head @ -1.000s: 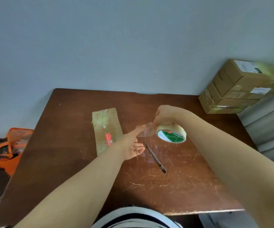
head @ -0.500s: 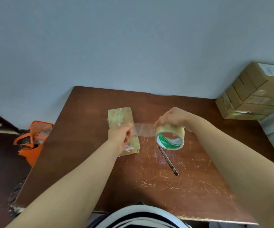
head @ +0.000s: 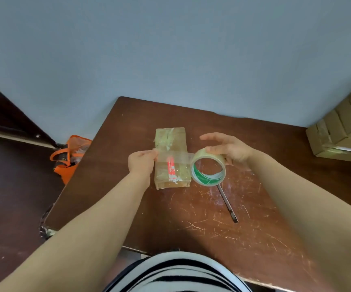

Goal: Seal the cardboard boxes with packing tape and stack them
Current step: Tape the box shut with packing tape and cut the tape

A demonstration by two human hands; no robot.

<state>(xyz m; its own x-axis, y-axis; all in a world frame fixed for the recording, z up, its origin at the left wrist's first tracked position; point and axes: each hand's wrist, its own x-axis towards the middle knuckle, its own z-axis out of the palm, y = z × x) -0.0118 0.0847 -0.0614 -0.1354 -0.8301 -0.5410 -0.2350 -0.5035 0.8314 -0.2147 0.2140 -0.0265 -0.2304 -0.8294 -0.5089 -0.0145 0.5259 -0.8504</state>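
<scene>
A flat cardboard box [head: 171, 142] with a red label lies on the brown table [head: 212, 218]. My left hand [head: 142, 163] pinches the free end of a clear tape strip [head: 177, 157] at the box's left edge. The strip stretches across the box's top to the tape roll [head: 208, 168], which has a green and white core. My right hand [head: 229, 149] grips the roll just right of the box, with its upper fingers spread above the roll.
A stack of sealed cardboard boxes [head: 343, 131] stands at the table's far right corner. A slim utility knife [head: 227, 202] lies on the table below the roll. An orange bag [head: 70, 157] sits on the floor to the left of the table.
My left hand has pulled the tape end leftward past the box's left edge, so the strip now spans the box. The roll has stayed to the right of the box.
</scene>
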